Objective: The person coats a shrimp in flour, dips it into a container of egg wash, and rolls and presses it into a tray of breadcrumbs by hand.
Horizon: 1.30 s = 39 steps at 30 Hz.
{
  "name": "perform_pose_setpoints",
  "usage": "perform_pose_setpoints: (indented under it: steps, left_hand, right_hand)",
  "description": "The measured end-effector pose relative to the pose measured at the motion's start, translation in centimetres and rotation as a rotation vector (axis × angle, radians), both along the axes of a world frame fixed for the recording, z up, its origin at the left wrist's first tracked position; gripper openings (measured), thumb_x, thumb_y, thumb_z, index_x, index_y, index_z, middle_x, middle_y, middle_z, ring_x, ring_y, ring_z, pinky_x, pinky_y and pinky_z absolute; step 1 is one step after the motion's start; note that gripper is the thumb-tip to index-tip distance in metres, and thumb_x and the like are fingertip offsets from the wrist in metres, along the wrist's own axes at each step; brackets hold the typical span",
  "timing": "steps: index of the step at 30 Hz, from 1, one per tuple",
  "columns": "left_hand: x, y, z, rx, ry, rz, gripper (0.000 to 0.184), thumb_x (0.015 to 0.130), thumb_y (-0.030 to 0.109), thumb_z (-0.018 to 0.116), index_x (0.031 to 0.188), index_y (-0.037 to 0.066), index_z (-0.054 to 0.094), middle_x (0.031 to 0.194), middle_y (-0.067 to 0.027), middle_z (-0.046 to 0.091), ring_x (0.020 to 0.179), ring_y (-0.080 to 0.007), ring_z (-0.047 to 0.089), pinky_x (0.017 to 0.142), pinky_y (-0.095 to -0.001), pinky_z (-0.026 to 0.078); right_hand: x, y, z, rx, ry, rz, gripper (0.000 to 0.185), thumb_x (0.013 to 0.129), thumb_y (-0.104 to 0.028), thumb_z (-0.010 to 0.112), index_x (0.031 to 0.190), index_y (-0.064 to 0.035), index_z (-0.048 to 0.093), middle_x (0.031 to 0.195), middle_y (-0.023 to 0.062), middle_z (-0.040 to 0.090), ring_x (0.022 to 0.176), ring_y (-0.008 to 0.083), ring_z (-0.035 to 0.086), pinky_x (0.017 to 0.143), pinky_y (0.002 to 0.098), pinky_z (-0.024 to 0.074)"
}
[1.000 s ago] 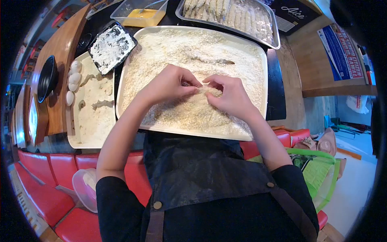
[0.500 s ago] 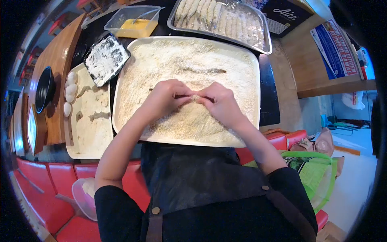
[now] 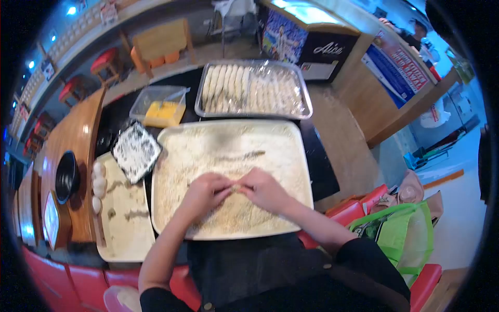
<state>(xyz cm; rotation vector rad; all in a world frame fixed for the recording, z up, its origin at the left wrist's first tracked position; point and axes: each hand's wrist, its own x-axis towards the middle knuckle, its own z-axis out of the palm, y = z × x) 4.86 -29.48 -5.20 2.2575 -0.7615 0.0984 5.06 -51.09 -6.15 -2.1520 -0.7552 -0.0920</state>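
Over a large cream tray [image 3: 154,208] of breadcrumbs [image 3: 205,140], my left hand [image 3: 204,196] and my right hand [image 3: 263,190] meet fingertip to fingertip. Both pinch a small crumb-coated shrimp [image 3: 236,188], mostly hidden by the fingers. Farther back on the crumbs lies another long, thin shrimp [image 3: 244,155], partly coated. A smaller cream tray [image 3: 130,248] on the left bears several grey raw shrimp [image 3: 136,214]. Behind the crumbs, a metal tray [image 3: 306,106] is filled with rows of coated shrimp [image 3: 224,86], partly under shiny clear film.
White eggs [image 3: 98,185] line the small tray's left edge. A black tray of white flour [image 3: 136,151] overlaps its back corner. Beyond stands a clear tub [image 3: 136,107] of yellow liquid. A black bowl [image 3: 66,177] sits on the wooden table; a green bag [image 3: 396,236] lies at right.
The view has tilted up, so the trays appear lower and more of the room shows. Both hands still pinch the shrimp over the crumbs.
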Motion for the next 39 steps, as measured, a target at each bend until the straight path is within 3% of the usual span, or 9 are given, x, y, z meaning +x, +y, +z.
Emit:
perform_pose_setpoints:
  steps: [9,19,22,28,32,35,39]
  left_hand:
    - [-0.3,0.5,0.7,-0.006,0.043,0.050,0.024,0.076,0.014,0.075,0.099,0.009,0.074,0.090,-0.0095,0.069,0.085,-0.0273,0.065,0.075,-0.0356,0.054]
    - [-0.5,1.2,-0.7,-0.023,0.029,0.054,0.021,0.076,0.013,0.077,0.096,0.008,0.075,0.087,-0.0103,0.071,0.080,-0.0247,0.066,0.074,-0.0333,0.054]
    - [-0.8,1.2,0.3,-0.025,0.089,0.080,0.023,0.075,0.012,0.078,0.097,0.007,0.075,0.089,-0.0105,0.071,0.079,-0.0236,0.067,0.073,-0.0324,0.054]
    - [-0.7,3.0,1.5,-0.057,0.182,0.145,0.026,0.074,0.009,0.078,0.099,0.007,0.074,0.091,-0.0120,0.070,0.079,-0.0244,0.067,0.073,-0.0323,0.054]
    - [-0.9,3.5,1.7,0.016,0.241,0.170,0.024,0.073,0.008,0.078,0.097,0.007,0.075,0.089,-0.0125,0.070,0.079,-0.0249,0.066,0.074,-0.0333,0.054]
    - [-0.6,3.9,0.1,-0.012,0.097,0.106,0.022,0.074,0.009,0.077,0.096,0.007,0.075,0.083,-0.0111,0.069,0.076,-0.0248,0.065,0.069,-0.0326,0.052]
    - [-0.6,3.9,0.1,-0.009,0.119,0.107,0.021,0.073,0.007,0.077,0.094,0.006,0.075,0.085,-0.0114,0.069,0.077,-0.0243,0.065,0.071,-0.0328,0.053]
  right_hand:
    - [0.1,0.6,0.8,-0.017,-0.031,0.042,0.020,0.079,-0.015,0.073,0.095,-0.0045,0.070,0.089,0.0117,0.066,0.088,0.0303,0.060,0.080,0.0387,0.0492]
    - [0.1,1.5,0.2,-0.024,0.022,0.035,0.015,0.083,-0.015,0.066,0.088,-0.0010,0.069,0.085,0.0134,0.064,0.090,0.0319,0.059,0.081,0.0404,0.0491]
    - [0.1,1.7,0.8,-0.143,0.009,0.037,0.018,0.083,-0.016,0.070,0.095,-0.0025,0.069,0.087,0.0130,0.064,0.088,0.0308,0.061,0.079,0.0392,0.0498]
    - [-0.4,3.0,1.7,-0.058,-0.045,0.093,0.026,0.081,-0.016,0.068,0.102,-0.0006,0.066,0.095,0.0142,0.062,0.098,0.0313,0.058,0.085,0.0384,0.0486]
    - [0.2,3.9,-0.3,-0.116,-0.096,0.093,0.020,0.081,-0.015,0.070,0.096,-0.0024,0.066,0.091,0.0119,0.063,0.093,0.0307,0.059,0.082,0.0390,0.0493]
    - [0.4,4.1,-1.0,-0.152,-0.091,0.094,0.017,0.082,-0.016,0.068,0.091,-0.0020,0.067,0.087,0.0111,0.062,0.091,0.0304,0.058,0.080,0.0388,0.0493]
    - [0.4,4.1,-0.9,-0.156,-0.110,0.094,0.016,0.081,-0.016,0.068,0.088,-0.0019,0.067,0.086,0.0112,0.062,0.091,0.0302,0.058,0.080,0.0386,0.0491]
